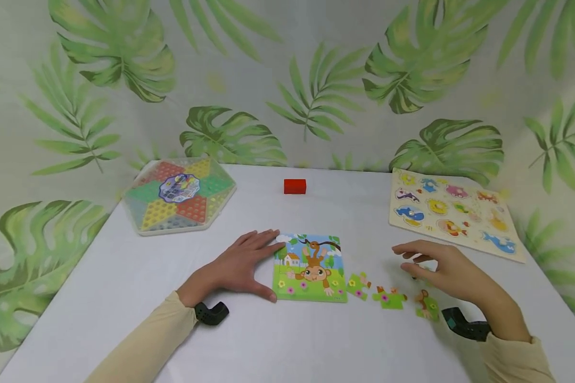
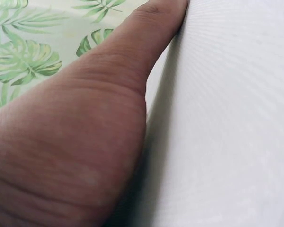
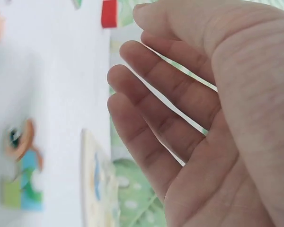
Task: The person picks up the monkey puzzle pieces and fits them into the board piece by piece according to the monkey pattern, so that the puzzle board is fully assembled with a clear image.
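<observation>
A square monkey jigsaw puzzle (image 1: 310, 268) lies flat in the middle of the white table. My left hand (image 1: 241, 263) rests along its left side, fingers and thumb spread, with fingertips right at the puzzle's edge. To the right of the puzzle lie loose jigsaw pieces: a green one with flowers (image 1: 358, 287), another green one (image 1: 390, 299) and one with a brown monkey part (image 1: 427, 307). Over this area hovers my right hand (image 1: 443, 266), fingers loosely bent and palm empty. Partly hidden beneath it is a piece with a monkey's eye (image 3: 21, 142).
A red block (image 1: 294, 186) sits behind the puzzle. At the back left lies a hexagonal board game (image 1: 179, 196) with coloured triangles. A wooden peg puzzle (image 1: 452, 213) with sea animals is at the back right. Behind the table hangs a leaf-print cloth (image 1: 249, 64).
</observation>
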The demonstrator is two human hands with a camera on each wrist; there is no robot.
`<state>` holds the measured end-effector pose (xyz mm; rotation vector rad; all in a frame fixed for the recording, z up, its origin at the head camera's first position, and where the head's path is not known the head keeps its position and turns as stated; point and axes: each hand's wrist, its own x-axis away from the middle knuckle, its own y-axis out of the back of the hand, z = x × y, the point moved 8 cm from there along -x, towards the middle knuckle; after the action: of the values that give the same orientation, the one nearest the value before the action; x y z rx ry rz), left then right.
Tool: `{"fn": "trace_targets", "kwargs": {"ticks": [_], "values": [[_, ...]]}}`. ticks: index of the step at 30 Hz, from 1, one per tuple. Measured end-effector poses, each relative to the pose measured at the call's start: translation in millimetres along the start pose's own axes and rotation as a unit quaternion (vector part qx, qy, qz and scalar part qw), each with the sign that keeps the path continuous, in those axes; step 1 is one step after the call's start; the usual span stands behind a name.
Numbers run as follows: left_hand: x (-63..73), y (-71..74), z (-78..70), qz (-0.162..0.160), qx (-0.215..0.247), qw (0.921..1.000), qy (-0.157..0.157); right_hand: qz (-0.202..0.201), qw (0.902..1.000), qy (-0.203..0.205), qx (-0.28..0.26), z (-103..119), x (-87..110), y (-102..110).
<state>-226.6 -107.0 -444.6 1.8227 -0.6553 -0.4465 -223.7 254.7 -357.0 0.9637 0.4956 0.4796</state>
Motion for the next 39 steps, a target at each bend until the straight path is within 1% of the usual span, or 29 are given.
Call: {"fn": "trace_targets", "kwargs": {"ticks": [3, 6, 10, 15, 20, 25, 30, 32, 39], "values": [[-0.1, 1.5, 1.8, -0.007, -0.006, 1.0, 0.003, -0.016, 0.9999, -0.001, 0.001, -5.4, 10.0, -1.2], [0.6, 2.0, 1.6, -0.006, 0.002, 1.0, 0.004, -0.027, 0.9996, -0.005, -0.001, -9.9, 17.1, -2.9], [1.0, 0.2, 0.1, -0.002, 0.015, 0.9999, 0.0, -0.024, 0.9996, -0.017, -0.004, -14.6, 23.5, -6.8], [1.8, -1.4, 1.8, -0.004, 0.004, 1.0, 0.003, -0.022, 0.9994, -0.025, -0.003, -20.3, 27.0, -7.8], [0.8, -1.9, 1.0, -0.006, 0.004, 1.0, -0.003, -0.025, 0.9986, -0.046, 0.002, -31.9, 34.7, -7.4], [0.3, -0.4, -0.4, -0.009, 0.007, 0.9999, -0.006, -0.016, 0.9977, -0.065, 0.008, -41.1, 39.2, -7.0], [1.5, -0.3, -1.9, -0.009, 0.012, 0.9999, -0.007, 0.012, 0.9942, -0.107, 0.01, -52.1, 43.3, -11.0], [1.9, -0.8, -2.0, -0.006, 0.01, 0.9999, -0.007, 0.02, 0.9929, -0.117, 0.011, -56.1, 45.0, -12.6], [1.3, 0.1, -1.7, -0.008, 0.005, 0.9999, -0.005, 0.01, 0.9958, -0.088, 0.025, -60.0, 45.1, -11.2]]}}
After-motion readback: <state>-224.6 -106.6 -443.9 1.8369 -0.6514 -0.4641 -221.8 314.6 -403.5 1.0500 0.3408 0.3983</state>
